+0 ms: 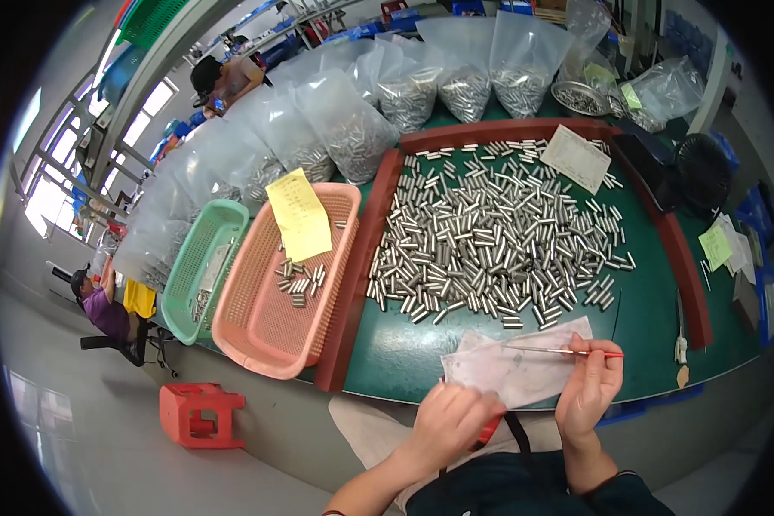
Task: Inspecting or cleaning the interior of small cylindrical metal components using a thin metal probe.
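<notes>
My right hand [591,387] is closed around a thin red-handled metal tool [546,350], its slim shaft pointing left over a pale stained cloth [525,378]. The cloth lies at the near edge of the green table. By its left edge is my left hand [456,421], fingers curled together; what they hold, if anything, is hidden. Something red [488,430] shows just beside that hand, partly covered. Beyond the cloth spreads a large heap of short shiny metal pins [499,232].
Dark red rails [361,284] border the green table [396,353]. Left stand a pink basket [267,335] with some pins and a yellow paper, and a green basket [181,292]. Bags of metal parts [353,129] line the back. A small black fan [701,172] stands right; a red stool [199,414] is on the floor.
</notes>
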Action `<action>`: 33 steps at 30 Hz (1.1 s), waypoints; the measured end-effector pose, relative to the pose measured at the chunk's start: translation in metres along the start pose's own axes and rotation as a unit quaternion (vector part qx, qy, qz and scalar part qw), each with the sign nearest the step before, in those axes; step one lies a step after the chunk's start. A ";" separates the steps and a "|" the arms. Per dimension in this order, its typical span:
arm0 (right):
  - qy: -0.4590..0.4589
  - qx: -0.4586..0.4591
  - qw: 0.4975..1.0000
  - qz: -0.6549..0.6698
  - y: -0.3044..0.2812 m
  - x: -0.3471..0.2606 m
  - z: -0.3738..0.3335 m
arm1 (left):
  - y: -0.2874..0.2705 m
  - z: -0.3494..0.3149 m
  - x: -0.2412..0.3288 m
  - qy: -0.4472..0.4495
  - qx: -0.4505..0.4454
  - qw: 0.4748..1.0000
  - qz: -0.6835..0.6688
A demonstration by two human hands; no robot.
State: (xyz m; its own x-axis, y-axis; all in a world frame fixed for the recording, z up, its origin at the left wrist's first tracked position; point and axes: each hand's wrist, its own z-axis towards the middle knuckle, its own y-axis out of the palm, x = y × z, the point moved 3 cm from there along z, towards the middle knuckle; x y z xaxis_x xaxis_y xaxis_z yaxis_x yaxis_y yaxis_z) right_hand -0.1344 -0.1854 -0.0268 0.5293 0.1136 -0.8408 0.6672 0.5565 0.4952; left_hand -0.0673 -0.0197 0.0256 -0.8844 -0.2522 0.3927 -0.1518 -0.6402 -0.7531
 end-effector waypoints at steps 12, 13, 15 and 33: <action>-0.002 -0.013 1.000 -0.012 0.001 0.003 0.003 | -0.023 -0.076 -0.033 -0.403 0.289 0.547 -0.674; -0.005 -0.012 1.000 -0.013 -0.002 0.003 0.002 | -0.023 -0.087 -0.034 -0.426 0.313 0.498 -0.688; -0.014 -0.019 0.999 -0.029 -0.006 0.004 0.003 | -0.020 -0.103 -0.039 -0.459 0.342 0.442 -0.690; -0.019 -0.050 0.997 -0.055 -0.004 0.006 0.002 | -0.001 -0.143 -0.051 -0.482 0.368 0.346 -0.716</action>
State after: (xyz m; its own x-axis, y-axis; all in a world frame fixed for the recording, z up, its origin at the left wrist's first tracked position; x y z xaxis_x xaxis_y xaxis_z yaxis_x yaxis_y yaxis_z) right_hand -0.1326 -0.1884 -0.0335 0.4767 0.0166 -0.8789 0.6684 0.6426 0.3746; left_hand -0.0854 0.0973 -0.0693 0.4772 0.8079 0.3458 0.3369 -0.5316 0.7771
